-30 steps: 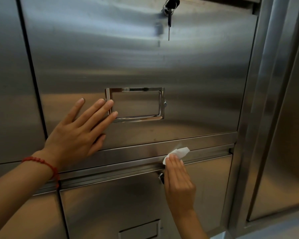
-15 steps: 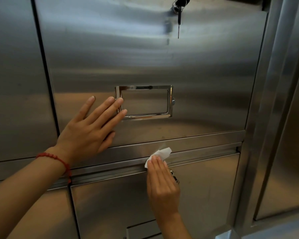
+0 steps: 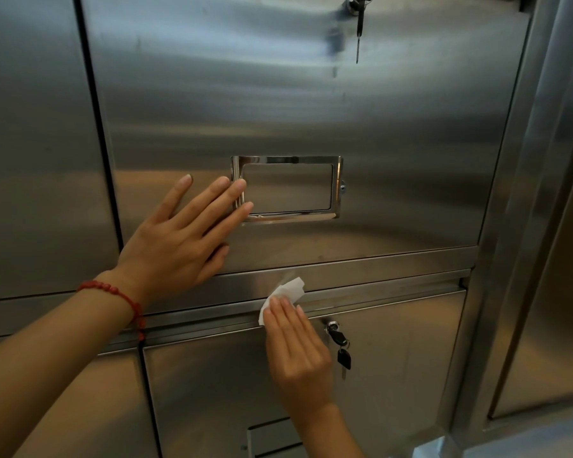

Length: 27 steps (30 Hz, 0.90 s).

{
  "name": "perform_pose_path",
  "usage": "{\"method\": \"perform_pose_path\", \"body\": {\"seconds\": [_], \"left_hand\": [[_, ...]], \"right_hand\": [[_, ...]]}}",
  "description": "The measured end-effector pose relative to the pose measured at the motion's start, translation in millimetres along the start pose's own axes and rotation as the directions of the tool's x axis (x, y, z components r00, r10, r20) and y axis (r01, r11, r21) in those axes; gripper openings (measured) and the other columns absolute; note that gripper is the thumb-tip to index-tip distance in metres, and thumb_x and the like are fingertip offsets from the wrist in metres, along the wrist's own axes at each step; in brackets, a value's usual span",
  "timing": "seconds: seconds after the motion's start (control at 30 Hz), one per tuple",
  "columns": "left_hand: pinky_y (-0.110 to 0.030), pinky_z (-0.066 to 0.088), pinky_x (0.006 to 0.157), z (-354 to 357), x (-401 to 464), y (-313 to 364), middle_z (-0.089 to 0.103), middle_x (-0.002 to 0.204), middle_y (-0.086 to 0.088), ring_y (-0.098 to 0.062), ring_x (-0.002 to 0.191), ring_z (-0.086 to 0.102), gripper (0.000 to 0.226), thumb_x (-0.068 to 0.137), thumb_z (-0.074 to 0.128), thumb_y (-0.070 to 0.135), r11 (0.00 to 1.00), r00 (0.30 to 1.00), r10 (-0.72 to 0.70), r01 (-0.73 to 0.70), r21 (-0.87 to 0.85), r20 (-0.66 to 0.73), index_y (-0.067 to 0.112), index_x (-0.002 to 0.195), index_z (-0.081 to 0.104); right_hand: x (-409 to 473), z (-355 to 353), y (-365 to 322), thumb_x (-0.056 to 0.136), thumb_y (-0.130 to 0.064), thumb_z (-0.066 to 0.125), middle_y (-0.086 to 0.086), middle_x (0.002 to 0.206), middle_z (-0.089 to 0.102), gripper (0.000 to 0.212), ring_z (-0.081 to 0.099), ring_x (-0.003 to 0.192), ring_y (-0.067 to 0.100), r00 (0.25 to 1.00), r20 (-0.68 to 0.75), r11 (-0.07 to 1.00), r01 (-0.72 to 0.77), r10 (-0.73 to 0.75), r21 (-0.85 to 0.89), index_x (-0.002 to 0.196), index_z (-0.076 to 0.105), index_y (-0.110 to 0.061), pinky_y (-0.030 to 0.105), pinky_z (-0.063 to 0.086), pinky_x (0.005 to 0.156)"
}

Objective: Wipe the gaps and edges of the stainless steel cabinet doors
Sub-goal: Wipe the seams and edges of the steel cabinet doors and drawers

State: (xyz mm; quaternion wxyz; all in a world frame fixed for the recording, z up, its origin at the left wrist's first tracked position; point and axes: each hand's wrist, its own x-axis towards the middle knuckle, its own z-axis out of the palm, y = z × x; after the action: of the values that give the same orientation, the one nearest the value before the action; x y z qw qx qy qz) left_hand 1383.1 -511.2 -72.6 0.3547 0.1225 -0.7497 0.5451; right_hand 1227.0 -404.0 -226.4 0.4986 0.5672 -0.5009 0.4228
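Upper door (image 3: 295, 104): I logged brushed stainless steel, smooth, with soft wavy reflections.
Label frame (image 3: 286, 188): polished chrome rectangle, raised, on the upper door.
Left hand (image 3: 182, 239): lay flat on the upper door, fingers straight and spread; fingertips overlapped the frame's left edge. Red beaded bracelet (image 3: 118, 294) on the wrist.
Right hand (image 3: 295, 345): straight fingers pressed a white tissue (image 3: 286, 292) against the horizontal gap (image 3: 377, 295).
Tissue: crumpled, soft, its upper part poking out past the fingertips.
Gap: narrow ridged steel channel between the upper and lower door (image 3: 394, 358).
Keys: one (image 3: 339, 348) hung from the lower lock, just beside my right hand; another (image 3: 358, 24) at the top.
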Motion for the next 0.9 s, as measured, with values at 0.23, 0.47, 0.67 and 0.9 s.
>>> {"method": "perform_pose_path", "body": {"seconds": [0.23, 0.47, 0.67, 0.9], "left_hand": [[-0.052, 0.021, 0.112, -1, 0, 1, 0.028, 0.151, -0.017, -0.031, 0.139, 0.027, 0.054, 0.095, 0.035, 0.031, 1.0, 1.0, -0.008, 0.008, -0.008, -0.015, 0.009, 0.145, 0.033], [-0.054, 0.022, 0.111, -2, 0, 0, 0.028, 0.151, -0.017, -0.032, 0.139, 0.027, 0.055, 0.094, 0.037, 0.031, 1.0, 1.0, -0.006, 0.006, -0.018, -0.006, 0.009, 0.145, 0.033], [-0.054, 0.022, 0.111, -1, 0, 1, 0.027, 0.151, -0.017, -0.032, 0.139, 0.027, 0.055, 0.095, 0.035, 0.031, 1.0, 1.0, -0.012, 0.012, -0.024, 0.0, 0.009, 0.145, 0.032], [-0.054, 0.022, 0.11, -1, 0, 1, 0.027, 0.151, -0.017, -0.032, 0.139, 0.026, 0.055, 0.094, 0.036, 0.03, 1.0, 1.0, -0.008, 0.008, -0.019, -0.007, 0.009, 0.145, 0.033]], "right_hand": [[-6, -9, 29, 0.085, -0.008, 0.059, 0.016, 0.111, 0.067, 0.023, 0.064, 0.106, 0.023, 1.0, 0.012, 0.998, -0.026, 0.027, -0.053, 0.101, 0.072, 0.0, 0.037, 0.055, 0.086], [-14, -15, 56, 0.075, -0.003, 0.075, 0.018, 0.11, 0.067, 0.028, 0.065, 0.103, 0.027, 0.99, -0.003, 0.984, -0.144, 0.144, -0.109, 0.102, 0.071, 0.005, 0.042, 0.054, 0.086], [-14, -12, 51, 0.07, 0.005, 0.078, 0.019, 0.11, 0.066, 0.033, 0.065, 0.103, 0.029, 0.979, -0.02, 0.976, -0.204, 0.203, -0.079, 0.103, 0.07, 0.007, 0.044, 0.054, 0.086], [-6, 1, 9, 0.079, -0.007, 0.066, 0.017, 0.109, 0.067, 0.022, 0.064, 0.105, 0.025, 0.994, -0.008, 0.994, -0.108, 0.108, 0.023, 0.1, 0.072, 0.001, 0.037, 0.054, 0.088]]}}
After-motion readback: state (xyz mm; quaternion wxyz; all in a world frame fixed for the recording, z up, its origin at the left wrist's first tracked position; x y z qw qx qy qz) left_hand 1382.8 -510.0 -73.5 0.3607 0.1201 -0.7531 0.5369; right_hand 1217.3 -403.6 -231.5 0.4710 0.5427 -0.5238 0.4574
